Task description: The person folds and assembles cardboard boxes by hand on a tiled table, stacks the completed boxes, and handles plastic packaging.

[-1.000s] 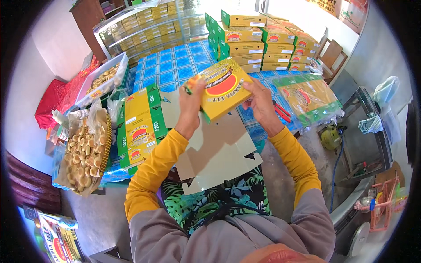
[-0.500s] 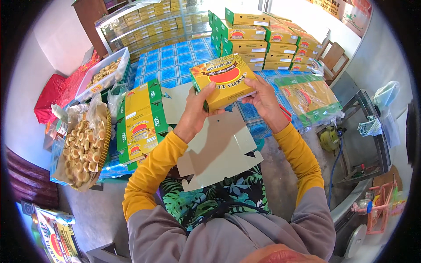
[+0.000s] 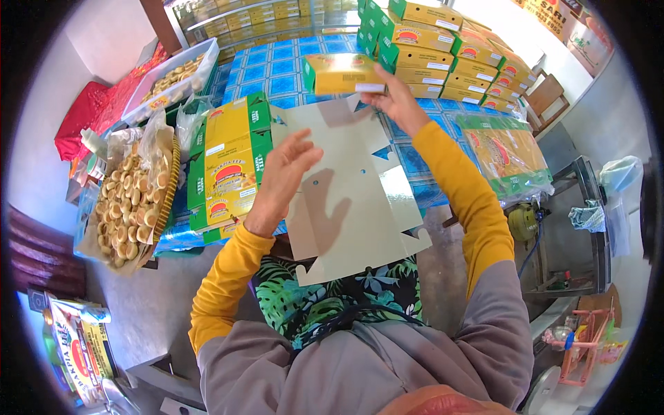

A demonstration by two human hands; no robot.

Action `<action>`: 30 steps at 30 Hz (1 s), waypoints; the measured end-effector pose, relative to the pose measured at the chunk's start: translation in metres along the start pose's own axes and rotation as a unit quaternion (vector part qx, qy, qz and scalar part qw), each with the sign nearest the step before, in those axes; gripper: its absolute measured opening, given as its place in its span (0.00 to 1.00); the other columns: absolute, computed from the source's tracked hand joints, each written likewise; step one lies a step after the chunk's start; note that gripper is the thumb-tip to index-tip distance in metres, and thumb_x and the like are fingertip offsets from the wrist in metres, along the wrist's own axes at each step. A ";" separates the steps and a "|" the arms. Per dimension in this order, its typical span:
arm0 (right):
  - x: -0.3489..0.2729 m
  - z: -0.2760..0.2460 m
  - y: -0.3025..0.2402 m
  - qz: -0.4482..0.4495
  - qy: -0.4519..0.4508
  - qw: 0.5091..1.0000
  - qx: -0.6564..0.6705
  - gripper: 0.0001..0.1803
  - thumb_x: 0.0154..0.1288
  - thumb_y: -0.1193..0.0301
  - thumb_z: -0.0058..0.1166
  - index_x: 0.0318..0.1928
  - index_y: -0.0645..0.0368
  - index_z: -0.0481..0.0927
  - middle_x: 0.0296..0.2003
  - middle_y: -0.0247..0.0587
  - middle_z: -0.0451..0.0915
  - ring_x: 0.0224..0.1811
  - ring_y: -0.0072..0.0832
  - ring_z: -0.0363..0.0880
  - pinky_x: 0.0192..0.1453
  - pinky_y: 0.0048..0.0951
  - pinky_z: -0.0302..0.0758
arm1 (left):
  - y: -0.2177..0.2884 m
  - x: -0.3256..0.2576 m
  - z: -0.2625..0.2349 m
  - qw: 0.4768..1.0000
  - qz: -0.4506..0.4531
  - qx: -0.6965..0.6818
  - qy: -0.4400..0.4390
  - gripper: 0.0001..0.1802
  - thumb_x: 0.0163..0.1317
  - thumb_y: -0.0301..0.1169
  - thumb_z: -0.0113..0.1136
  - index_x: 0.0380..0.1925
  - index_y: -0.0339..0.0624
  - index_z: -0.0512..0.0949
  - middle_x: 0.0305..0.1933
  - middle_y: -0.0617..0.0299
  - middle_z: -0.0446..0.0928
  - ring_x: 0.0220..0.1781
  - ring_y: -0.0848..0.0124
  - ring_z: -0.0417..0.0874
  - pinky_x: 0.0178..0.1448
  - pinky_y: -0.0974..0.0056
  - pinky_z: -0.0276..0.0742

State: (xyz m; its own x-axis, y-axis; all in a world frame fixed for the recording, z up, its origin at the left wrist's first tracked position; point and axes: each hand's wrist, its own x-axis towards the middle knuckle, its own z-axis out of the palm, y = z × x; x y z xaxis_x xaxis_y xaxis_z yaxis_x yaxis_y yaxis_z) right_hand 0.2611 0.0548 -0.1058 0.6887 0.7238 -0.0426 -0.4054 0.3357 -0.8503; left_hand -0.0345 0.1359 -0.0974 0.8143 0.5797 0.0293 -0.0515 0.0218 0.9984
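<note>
My right hand (image 3: 396, 100) grips the right end of a closed yellow and green cardboard box (image 3: 339, 71), held over the far part of the table. My left hand (image 3: 285, 169) is empty, its fingers apart, above an unfolded box blank (image 3: 346, 187). That blank lies plain grey side up, with cut flaps and small holes, and its near edge reaches over my lap. Left of it are several flat printed box blanks (image 3: 225, 166), yellow and green. Stacked finished boxes (image 3: 422, 59) stand beyond my right hand.
A round tray of small pastries (image 3: 128, 207) sits at the left, with a white plastic tub of pastries (image 3: 169, 79) behind it. Plastic-wrapped box blanks (image 3: 505, 153) lie at the right. A blue checked cloth (image 3: 277, 62) covers the table; shelves of boxes (image 3: 263, 14) stand behind.
My left hand has let go of the box and drawn back toward me, opening. My right hand has carried the box farther away, toward the stacks. The view has shifted slightly.
</note>
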 end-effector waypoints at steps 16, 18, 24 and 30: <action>0.066 -0.015 -0.175 -0.345 0.396 0.475 -0.706 0.43 0.51 0.35 0.58 0.59 0.53 0.77 0.58 0.57 0.70 0.63 0.55 0.63 0.62 0.54 0.62 | -0.016 -0.096 -0.018 0.846 0.269 0.340 -0.310 0.32 0.52 0.45 0.71 0.52 0.35 0.75 0.55 0.44 0.73 0.63 0.45 0.69 0.63 0.50 0.69; 0.080 -0.008 -0.185 -0.310 0.367 0.488 -0.729 0.48 0.48 0.30 0.54 0.61 0.52 0.76 0.59 0.61 0.67 0.64 0.57 0.60 0.63 0.57 0.60 | -0.014 -0.090 -0.022 0.875 0.241 0.311 -0.283 0.30 0.54 0.43 0.70 0.51 0.35 0.76 0.55 0.44 0.74 0.62 0.46 0.70 0.62 0.50 0.70; 0.134 -0.035 -0.213 -0.205 0.310 0.522 -0.768 0.59 0.37 0.21 0.50 0.61 0.54 0.75 0.59 0.51 0.71 0.66 0.53 0.61 0.64 0.59 0.57 | 0.005 -0.049 -0.031 0.917 0.206 0.282 -0.194 0.20 0.55 0.32 0.70 0.47 0.36 0.81 0.49 0.51 0.81 0.55 0.56 0.79 0.59 0.57 0.73; 0.155 -0.053 -0.223 -0.187 0.218 0.532 -0.797 0.56 0.43 0.23 0.48 0.62 0.56 0.74 0.56 0.54 0.77 0.62 0.45 0.73 0.66 0.49 0.62 | 0.071 0.064 -0.031 0.957 0.056 0.229 -0.172 0.18 0.63 0.36 0.63 0.47 0.35 0.81 0.42 0.61 0.82 0.47 0.73 0.80 0.54 0.67 0.75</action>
State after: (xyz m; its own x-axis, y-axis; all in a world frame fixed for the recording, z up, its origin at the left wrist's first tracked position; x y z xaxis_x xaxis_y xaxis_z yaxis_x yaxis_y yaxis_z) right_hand 0.4902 0.0605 0.0495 0.7568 0.4601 0.4643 0.5933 -0.7817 -0.1924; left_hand -0.0036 0.1999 -0.0264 0.9645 0.2538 0.0731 0.0445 -0.4289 0.9023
